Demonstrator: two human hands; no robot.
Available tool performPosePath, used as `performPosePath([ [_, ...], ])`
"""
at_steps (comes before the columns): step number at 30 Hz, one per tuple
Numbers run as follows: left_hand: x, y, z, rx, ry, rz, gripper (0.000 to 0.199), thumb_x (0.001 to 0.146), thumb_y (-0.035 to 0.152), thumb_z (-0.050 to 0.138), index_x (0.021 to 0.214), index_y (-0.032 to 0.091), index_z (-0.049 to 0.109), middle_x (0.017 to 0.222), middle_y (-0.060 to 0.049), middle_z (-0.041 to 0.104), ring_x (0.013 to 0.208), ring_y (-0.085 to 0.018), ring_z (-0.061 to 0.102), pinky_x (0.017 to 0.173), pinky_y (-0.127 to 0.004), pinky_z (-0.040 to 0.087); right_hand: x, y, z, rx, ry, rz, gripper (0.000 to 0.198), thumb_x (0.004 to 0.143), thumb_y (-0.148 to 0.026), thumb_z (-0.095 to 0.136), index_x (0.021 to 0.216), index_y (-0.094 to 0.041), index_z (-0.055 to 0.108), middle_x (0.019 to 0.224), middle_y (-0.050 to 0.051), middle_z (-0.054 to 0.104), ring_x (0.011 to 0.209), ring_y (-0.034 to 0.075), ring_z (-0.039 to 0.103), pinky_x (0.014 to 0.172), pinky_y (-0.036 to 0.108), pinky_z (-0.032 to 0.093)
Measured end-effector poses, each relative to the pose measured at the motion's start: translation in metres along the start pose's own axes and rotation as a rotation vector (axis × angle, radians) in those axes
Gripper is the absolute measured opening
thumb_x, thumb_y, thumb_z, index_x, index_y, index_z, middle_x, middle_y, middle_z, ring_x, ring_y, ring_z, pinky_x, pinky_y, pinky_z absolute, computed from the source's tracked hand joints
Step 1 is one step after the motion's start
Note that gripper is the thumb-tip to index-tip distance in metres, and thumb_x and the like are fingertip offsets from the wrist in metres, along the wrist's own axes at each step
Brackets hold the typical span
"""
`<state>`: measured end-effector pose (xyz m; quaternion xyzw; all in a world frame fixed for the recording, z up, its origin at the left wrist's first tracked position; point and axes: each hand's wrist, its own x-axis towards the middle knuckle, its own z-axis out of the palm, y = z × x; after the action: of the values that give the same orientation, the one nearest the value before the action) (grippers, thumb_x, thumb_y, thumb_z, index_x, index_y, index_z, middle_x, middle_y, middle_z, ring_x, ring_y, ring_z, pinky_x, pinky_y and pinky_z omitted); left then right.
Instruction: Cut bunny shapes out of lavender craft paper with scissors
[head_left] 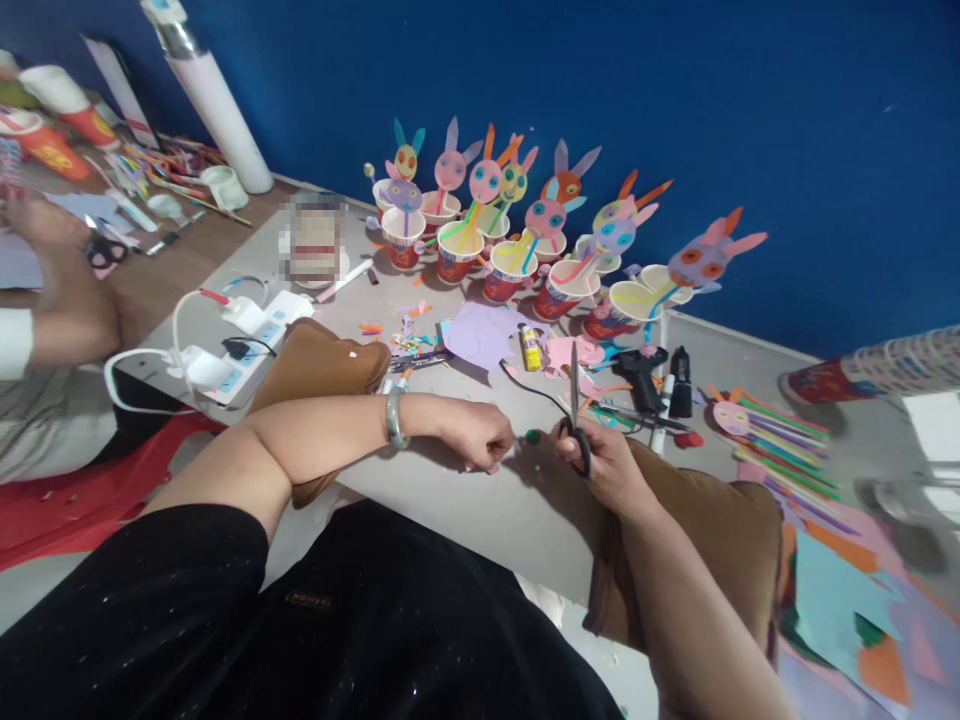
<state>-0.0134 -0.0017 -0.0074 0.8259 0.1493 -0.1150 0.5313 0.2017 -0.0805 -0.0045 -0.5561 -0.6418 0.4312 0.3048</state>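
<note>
My right hand (604,462) grips a pair of scissors (575,385) by its black handles, the blades pointing up and away from me. Just left of it, my left hand (478,435) is closed, and whatever its fingers may hold is hidden. A small green round piece (534,436) lies between the two hands. Beyond them are a sheet of cut purple paper (484,335), a yellow glue stick (531,350) and pink paper scraps (574,352). A black glue gun (640,378) rests to the right, its cord running toward the scissors.
Several paper cups (459,255) with paper rabbit heads on straws stand along the blue wall. At left are a power strip (259,345) and another person's arm (71,270). Brown cushions (705,540) lie under my arms. Stacked cups (870,375) and coloured paper (840,580) are at right.
</note>
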Motion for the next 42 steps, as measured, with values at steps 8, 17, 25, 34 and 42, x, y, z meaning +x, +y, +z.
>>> performPosePath([
  [8, -0.007, 0.016, 0.0, 0.27, -0.117, -0.095, 0.013, 0.067, 0.011, 0.06, 0.057, 0.017, 0.054, 0.051, 0.002, 0.053, 0.052, -0.012, 0.042, 0.057, -0.029, 0.032, 0.001, 0.006, -0.001, -0.053, 0.016, -0.044, 0.052, 0.082, -0.066, 0.062, 0.06, -0.02, 0.054, 0.054, -0.001, 0.051, 0.052, 0.013, 0.045, 0.051, 0.026, 0.038],
  [17, -0.002, 0.004, -0.001, 0.033, 0.191, -0.083, 0.029, 0.068, 0.034, 0.076, 0.075, 0.018, 0.053, 0.063, 0.004, 0.054, 0.058, -0.011, 0.046, 0.056, -0.026, 0.031, 0.001, 0.008, 0.001, -0.016, 0.039, -0.019, 0.045, 0.082, -0.059, 0.065, 0.062, -0.02, 0.055, 0.052, -0.003, 0.049, 0.05, 0.012, 0.043, 0.051, 0.026, 0.035],
  [25, 0.022, 0.003, 0.003, -0.872, 0.474, 0.062, 0.027, 0.079, -0.007, 0.042, 0.095, 0.013, 0.052, 0.075, 0.001, 0.066, 0.063, -0.008, 0.066, 0.068, -0.026, 0.054, 0.002, 0.005, 0.005, 0.043, 0.147, -0.031, 0.039, 0.077, -0.045, 0.076, 0.058, -0.02, 0.053, 0.057, -0.002, 0.055, 0.052, 0.011, 0.045, 0.052, 0.025, 0.038],
  [34, 0.01, 0.011, 0.002, -0.961, 0.572, 0.132, 0.012, 0.079, 0.007, 0.07, 0.085, 0.008, 0.06, 0.075, -0.005, 0.071, 0.059, -0.008, 0.066, 0.058, -0.021, 0.053, 0.001, 0.007, 0.006, 0.093, 0.204, -0.081, 0.037, 0.073, -0.041, 0.081, 0.059, -0.02, 0.054, 0.063, -0.002, 0.057, 0.055, 0.011, 0.046, 0.054, 0.026, 0.04],
  [42, 0.016, 0.01, 0.007, -1.004, 0.586, 0.09, 0.017, 0.078, 0.003, 0.071, 0.079, 0.01, 0.056, 0.061, 0.001, 0.066, 0.054, -0.008, 0.065, 0.056, -0.022, 0.055, 0.003, 0.01, 0.009, 0.085, 0.242, -0.16, 0.031, 0.07, -0.035, 0.084, 0.06, -0.021, 0.059, 0.065, -0.001, 0.058, 0.062, 0.013, 0.052, 0.06, 0.027, 0.043],
])
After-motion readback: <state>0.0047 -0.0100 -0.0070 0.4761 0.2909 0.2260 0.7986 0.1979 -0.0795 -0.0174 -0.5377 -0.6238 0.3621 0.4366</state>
